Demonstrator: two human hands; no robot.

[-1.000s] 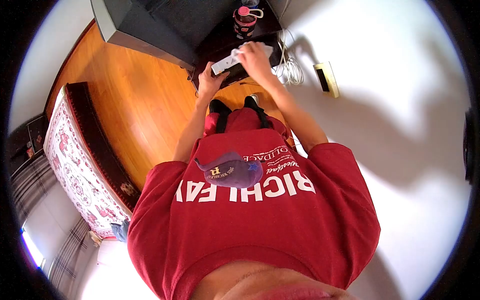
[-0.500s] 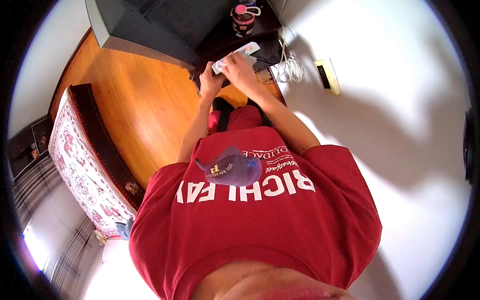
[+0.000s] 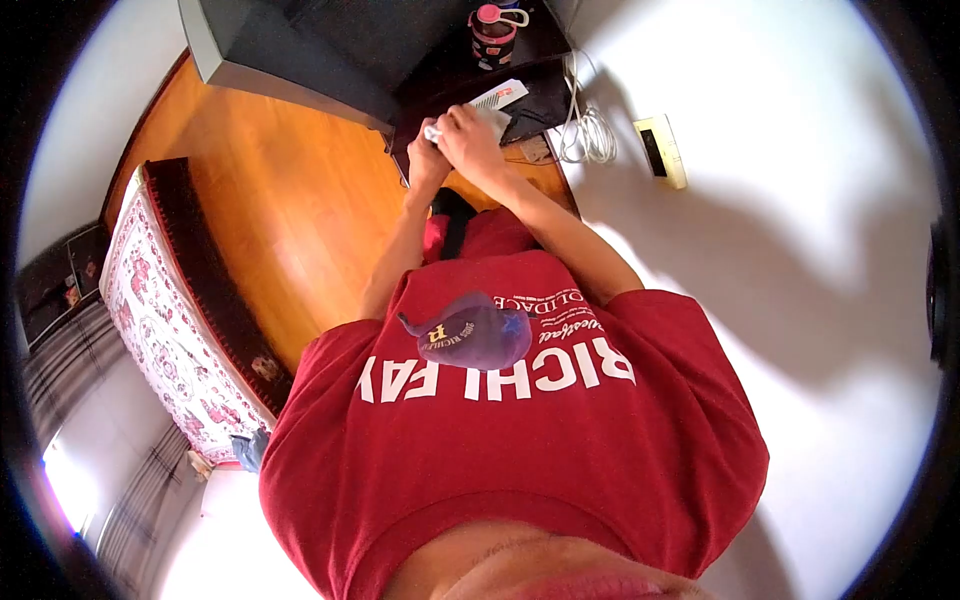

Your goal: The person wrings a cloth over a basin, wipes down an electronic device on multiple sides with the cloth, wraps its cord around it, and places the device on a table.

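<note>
A long white object (image 3: 508,93) with printed markings slants over the dark stand, its middle covered by my right hand. My left hand (image 3: 427,160) is closed at its lower left end. White cloth (image 3: 497,121) is bunched under my right hand (image 3: 468,143), whose fingers are closed on it against the object. Both hands are close together, and a bit of white shows between them.
A large grey-black box-shaped appliance (image 3: 300,55) stands at upper left. Behind the hands, a pink-lidded bottle (image 3: 493,42) sits on the dark stand (image 3: 440,87). Coiled white cable (image 3: 590,135) hangs by the wall near a yellowish panel (image 3: 660,152). A patterned bed cover (image 3: 165,330) is at left.
My right hand has slid down and left with the cloth toward my left hand, uncovering the printed far end of the white object. The view has shifted slightly.
</note>
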